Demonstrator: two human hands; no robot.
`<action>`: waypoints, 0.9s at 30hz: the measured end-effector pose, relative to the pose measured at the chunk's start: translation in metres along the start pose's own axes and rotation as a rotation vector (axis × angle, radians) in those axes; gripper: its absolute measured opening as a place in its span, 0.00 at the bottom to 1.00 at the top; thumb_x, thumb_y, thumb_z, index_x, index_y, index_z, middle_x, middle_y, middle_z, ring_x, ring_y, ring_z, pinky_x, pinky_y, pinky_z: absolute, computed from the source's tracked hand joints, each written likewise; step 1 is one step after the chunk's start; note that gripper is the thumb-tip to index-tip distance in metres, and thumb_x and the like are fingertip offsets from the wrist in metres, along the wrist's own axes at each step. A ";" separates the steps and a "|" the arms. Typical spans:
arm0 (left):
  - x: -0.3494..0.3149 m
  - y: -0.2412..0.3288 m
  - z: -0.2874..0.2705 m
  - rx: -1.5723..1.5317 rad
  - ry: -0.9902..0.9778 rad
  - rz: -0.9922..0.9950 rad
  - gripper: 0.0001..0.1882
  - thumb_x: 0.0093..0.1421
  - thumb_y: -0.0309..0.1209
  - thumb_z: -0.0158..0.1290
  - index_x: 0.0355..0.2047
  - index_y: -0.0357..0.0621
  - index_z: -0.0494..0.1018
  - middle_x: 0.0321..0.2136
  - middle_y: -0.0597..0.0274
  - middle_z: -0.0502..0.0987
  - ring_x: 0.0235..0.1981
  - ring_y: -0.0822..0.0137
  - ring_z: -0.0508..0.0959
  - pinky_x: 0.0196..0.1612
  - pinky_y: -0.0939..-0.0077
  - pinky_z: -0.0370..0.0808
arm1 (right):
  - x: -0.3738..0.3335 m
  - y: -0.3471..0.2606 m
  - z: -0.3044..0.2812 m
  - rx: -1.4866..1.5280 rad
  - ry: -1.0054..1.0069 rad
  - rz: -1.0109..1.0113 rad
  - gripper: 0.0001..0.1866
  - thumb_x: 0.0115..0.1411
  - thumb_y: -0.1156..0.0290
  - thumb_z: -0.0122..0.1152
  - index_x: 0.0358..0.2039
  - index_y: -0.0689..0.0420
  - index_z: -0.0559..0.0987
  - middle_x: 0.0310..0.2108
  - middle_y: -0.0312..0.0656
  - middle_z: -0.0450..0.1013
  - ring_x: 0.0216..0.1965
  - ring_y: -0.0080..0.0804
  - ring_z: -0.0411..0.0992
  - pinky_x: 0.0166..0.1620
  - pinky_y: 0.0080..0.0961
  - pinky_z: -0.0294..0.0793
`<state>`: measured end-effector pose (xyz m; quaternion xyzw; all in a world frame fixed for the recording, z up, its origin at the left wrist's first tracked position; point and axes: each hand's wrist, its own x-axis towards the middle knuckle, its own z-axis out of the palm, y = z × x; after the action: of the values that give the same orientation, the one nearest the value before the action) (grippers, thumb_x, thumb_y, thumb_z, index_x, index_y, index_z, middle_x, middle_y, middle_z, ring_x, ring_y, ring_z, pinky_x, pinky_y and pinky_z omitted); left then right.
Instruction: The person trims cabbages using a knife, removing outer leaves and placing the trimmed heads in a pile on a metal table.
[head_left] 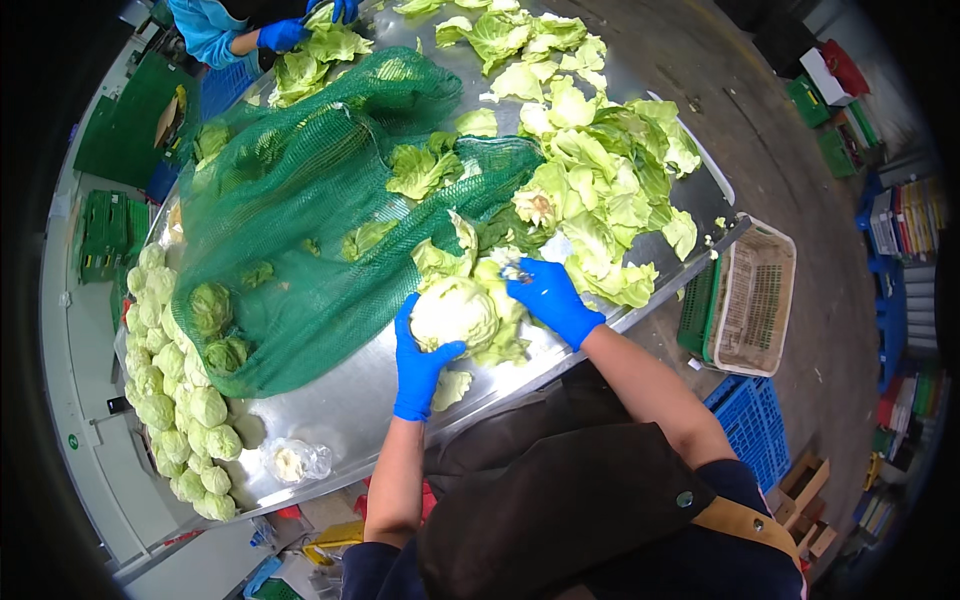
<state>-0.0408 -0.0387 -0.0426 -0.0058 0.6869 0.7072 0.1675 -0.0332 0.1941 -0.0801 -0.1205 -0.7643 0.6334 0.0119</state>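
Observation:
A pale green cabbage (pixel 455 313) sits over the metal table, with loose outer leaves around its top and right side. My left hand (pixel 420 360), in a blue glove, grips it from the left and below, thumb along its lower front. My right hand (pixel 548 298), also gloved in blue, is closed just right of the cabbage's upper side. Something small at its fingertips is too unclear to name. A large green mesh bag (pixel 330 220) lies across the table beyond my left hand, with a few cabbages and leaves under or in it. Stripped leaves (pixel 600 180) are heaped beyond my right hand.
Trimmed cabbages (pixel 170 390) are piled along the table's left end, near a clear plastic bag (pixel 297 460). A co-worker's blue-gloved hands (pixel 285 35) handle leaves at the far left. Right of the table stand a white crate (pixel 757 300) and a blue pallet (pixel 750 425).

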 end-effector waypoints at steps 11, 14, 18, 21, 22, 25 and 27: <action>0.015 0.007 -0.015 0.271 -0.151 0.166 0.52 0.39 0.29 0.71 0.63 0.43 0.54 0.61 0.53 0.60 0.62 0.57 0.61 0.59 0.60 0.66 | 0.004 -0.080 0.002 -0.298 -0.337 -0.115 0.36 0.52 0.46 0.63 0.58 0.50 0.69 0.42 0.53 0.75 0.36 0.48 0.76 0.42 0.37 0.74; 0.001 0.008 -0.005 0.177 0.196 0.013 0.50 0.44 0.30 0.68 0.64 0.40 0.52 0.62 0.49 0.57 0.62 0.54 0.60 0.59 0.57 0.66 | 0.005 -0.064 0.002 -0.357 -0.220 0.057 0.32 0.53 0.46 0.63 0.51 0.57 0.74 0.31 0.51 0.77 0.35 0.48 0.76 0.39 0.37 0.74; -0.001 0.004 0.034 0.668 0.169 0.258 0.63 0.37 0.44 0.72 0.65 0.34 0.45 0.60 0.38 0.58 0.61 0.46 0.61 0.62 0.57 0.60 | -0.006 -0.050 0.014 -0.332 -0.117 -0.012 0.22 0.56 0.51 0.61 0.40 0.58 0.76 0.28 0.53 0.76 0.31 0.51 0.76 0.34 0.39 0.74; 0.011 0.016 0.032 0.593 0.107 0.124 0.61 0.38 0.44 0.72 0.64 0.34 0.47 0.60 0.39 0.58 0.60 0.46 0.62 0.61 0.59 0.61 | 0.004 -0.041 -0.006 -0.305 -0.143 0.010 0.19 0.59 0.54 0.58 0.38 0.58 0.75 0.25 0.53 0.75 0.29 0.50 0.76 0.32 0.39 0.74; 0.012 0.018 0.034 0.669 0.102 0.142 0.58 0.40 0.45 0.70 0.64 0.34 0.49 0.59 0.40 0.60 0.59 0.46 0.64 0.60 0.60 0.63 | 0.001 -0.046 -0.010 -0.481 -0.169 -0.058 0.23 0.59 0.52 0.57 0.47 0.55 0.74 0.31 0.53 0.77 0.28 0.47 0.76 0.31 0.39 0.74; 0.018 0.023 0.036 0.697 0.110 0.133 0.58 0.41 0.46 0.70 0.64 0.34 0.49 0.58 0.40 0.62 0.58 0.46 0.65 0.59 0.60 0.65 | -0.009 -0.069 0.004 -0.532 -0.100 -0.294 0.30 0.60 0.47 0.53 0.58 0.52 0.68 0.43 0.52 0.75 0.27 0.46 0.76 0.30 0.40 0.74; 0.022 0.023 0.033 0.681 0.091 0.120 0.58 0.41 0.48 0.69 0.64 0.34 0.49 0.59 0.39 0.62 0.58 0.46 0.66 0.58 0.60 0.66 | -0.010 -0.077 0.011 -0.717 -0.289 -0.152 0.36 0.62 0.44 0.47 0.65 0.51 0.58 0.53 0.53 0.68 0.26 0.46 0.76 0.29 0.40 0.74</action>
<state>-0.0599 -0.0014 -0.0239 0.0590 0.8893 0.4451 0.0872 -0.0383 0.1685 -0.0063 0.0301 -0.9377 0.3338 -0.0918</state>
